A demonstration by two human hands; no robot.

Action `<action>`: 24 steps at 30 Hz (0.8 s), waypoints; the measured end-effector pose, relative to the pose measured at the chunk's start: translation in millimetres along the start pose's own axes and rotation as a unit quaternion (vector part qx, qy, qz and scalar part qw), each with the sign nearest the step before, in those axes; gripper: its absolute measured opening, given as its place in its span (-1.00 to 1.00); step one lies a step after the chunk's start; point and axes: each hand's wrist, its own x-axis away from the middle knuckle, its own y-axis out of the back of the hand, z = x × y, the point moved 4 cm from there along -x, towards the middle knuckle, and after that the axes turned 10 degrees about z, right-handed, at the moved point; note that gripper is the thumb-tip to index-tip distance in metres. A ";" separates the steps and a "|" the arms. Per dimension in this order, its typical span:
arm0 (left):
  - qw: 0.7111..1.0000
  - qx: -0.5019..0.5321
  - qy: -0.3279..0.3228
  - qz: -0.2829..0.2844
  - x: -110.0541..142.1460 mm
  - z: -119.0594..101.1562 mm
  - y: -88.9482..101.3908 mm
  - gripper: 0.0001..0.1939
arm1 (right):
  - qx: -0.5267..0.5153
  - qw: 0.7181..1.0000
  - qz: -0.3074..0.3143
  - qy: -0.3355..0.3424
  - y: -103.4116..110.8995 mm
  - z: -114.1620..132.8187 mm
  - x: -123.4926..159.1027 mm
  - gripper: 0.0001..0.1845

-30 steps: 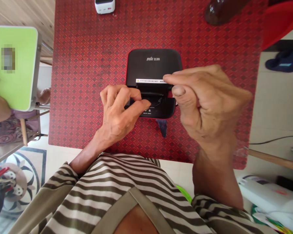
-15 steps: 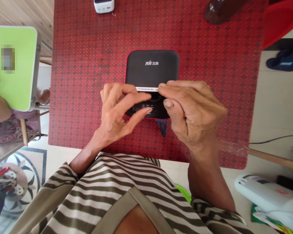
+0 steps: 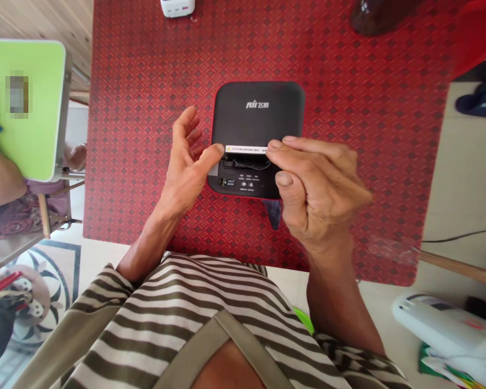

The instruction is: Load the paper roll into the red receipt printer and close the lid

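- The black printer (image 3: 256,116) sits at the middle of the red patterned mat (image 3: 146,81), and its lid carries a white logo reading roughly "FEIE" followed by two characters too small to read.
- Along the lid's near edge runs a white warning strip (image 3: 245,149) with a yellow triangle at its left end; the print on it is too fine to make out.
- Below the strip the paper slot gapes dark, and what lies inside cannot be told.
- On the front panel, tiny white labels sit over small buttons, unreadable.
- The left hand (image 3: 186,162) is spread, fingers apart and raised, with only the thumb tip touching the printer's left side by the strip.
- The right hand (image 3: 316,181) has its fingers bunched together, fingertips pinched onto the strip's right end at the lid edge.
- At the mat's far edge is a small white device (image 3: 177,7).
- Left of the mat is a green board (image 3: 22,108), its marking blurred.
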 end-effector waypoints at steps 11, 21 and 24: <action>0.999 0.011 -0.008 0.046 1.7 -7.5 1.0 -0.41 | -0.003 1.000 -0.029 0.002 -2.9 -1.6 10.4 -0.48; 0.981 0.185 0.028 0.056 30.0 -30.1 8.4 -0.47 | -0.025 0.985 -0.109 -0.134 -12.3 11.8 50.8 -0.50; 0.976 0.207 0.030 0.056 28.1 -34.9 9.4 -0.48 | -0.031 0.982 -0.113 -0.146 -14.3 13.9 53.6 -0.49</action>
